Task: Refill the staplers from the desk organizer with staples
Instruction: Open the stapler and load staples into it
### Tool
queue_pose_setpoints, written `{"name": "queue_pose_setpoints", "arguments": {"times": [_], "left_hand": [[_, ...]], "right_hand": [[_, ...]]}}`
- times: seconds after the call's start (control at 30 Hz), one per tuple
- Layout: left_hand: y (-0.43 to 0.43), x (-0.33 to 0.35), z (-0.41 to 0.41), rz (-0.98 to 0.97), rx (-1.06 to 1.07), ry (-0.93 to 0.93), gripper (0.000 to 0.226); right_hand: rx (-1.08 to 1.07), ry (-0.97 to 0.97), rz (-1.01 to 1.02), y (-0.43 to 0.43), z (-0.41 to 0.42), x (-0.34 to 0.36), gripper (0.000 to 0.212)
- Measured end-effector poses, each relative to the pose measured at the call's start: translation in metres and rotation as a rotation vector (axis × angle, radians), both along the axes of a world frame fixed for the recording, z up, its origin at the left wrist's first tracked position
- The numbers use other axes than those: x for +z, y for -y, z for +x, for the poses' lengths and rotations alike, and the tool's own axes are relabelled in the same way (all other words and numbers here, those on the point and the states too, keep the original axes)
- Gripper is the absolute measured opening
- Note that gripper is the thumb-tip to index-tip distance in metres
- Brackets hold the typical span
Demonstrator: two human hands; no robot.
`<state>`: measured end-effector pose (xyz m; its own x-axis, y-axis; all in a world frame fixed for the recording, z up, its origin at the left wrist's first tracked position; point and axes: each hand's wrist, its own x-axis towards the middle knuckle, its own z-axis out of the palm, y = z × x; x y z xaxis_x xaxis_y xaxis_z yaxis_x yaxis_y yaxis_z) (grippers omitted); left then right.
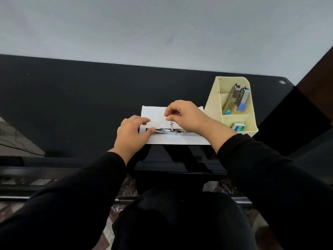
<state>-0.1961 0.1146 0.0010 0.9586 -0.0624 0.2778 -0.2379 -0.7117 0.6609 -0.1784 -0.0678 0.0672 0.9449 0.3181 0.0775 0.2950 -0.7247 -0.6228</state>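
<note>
An opened metal stapler (168, 130) lies flat on a white sheet of paper (155, 112) on the black desk. My left hand (131, 134) holds its left end with fingertips and thumb. My right hand (185, 114) hovers just above the stapler's middle, thumb and forefinger pinched together on something too small to make out. To the right stands a cream desk organizer (232, 105); two more staplers (237, 96) with blue parts stand in its back compartment, and a green box of staples (238, 127) lies in the front one.
The black desk (72, 105) stretches left and back to a pale wall. Its front edge runs just below the paper. The organizer stands close to the desk's right corner. My dark-sleeved arms and lap fill the lower view.
</note>
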Motion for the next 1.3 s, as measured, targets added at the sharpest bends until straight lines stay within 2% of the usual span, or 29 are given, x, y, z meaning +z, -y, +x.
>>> {"name": "queue_pose_setpoints", "arguments": {"times": [0.33, 0.7, 0.83, 1.07, 1.3], "left_hand": [[0.036, 0.040, -0.035, -0.170, -0.119, 0.120, 0.007], [0.143, 0.076, -0.080, -0.293, -0.466, -0.080, 0.014], [0.197, 0.075, -0.099, -0.232, -0.612, -0.156, 0.019], [0.292, 0.068, -0.136, -0.105, -0.811, -0.165, 0.014], [0.373, 0.054, -0.181, -0.058, -0.977, -0.226, 0.010]], "right_hand": [[-0.074, -0.046, 0.099, 0.042, -0.051, 0.021, 0.008], [-0.202, -0.039, 0.091, 0.134, -0.133, 0.042, 0.011], [-0.324, -0.022, 0.085, 0.187, -0.174, 0.041, 0.010], [-0.578, -0.008, 0.128, 0.280, -0.259, 0.031, 0.009], [-0.845, -0.042, 0.108, 0.352, -0.341, 0.008, 0.008]]}}
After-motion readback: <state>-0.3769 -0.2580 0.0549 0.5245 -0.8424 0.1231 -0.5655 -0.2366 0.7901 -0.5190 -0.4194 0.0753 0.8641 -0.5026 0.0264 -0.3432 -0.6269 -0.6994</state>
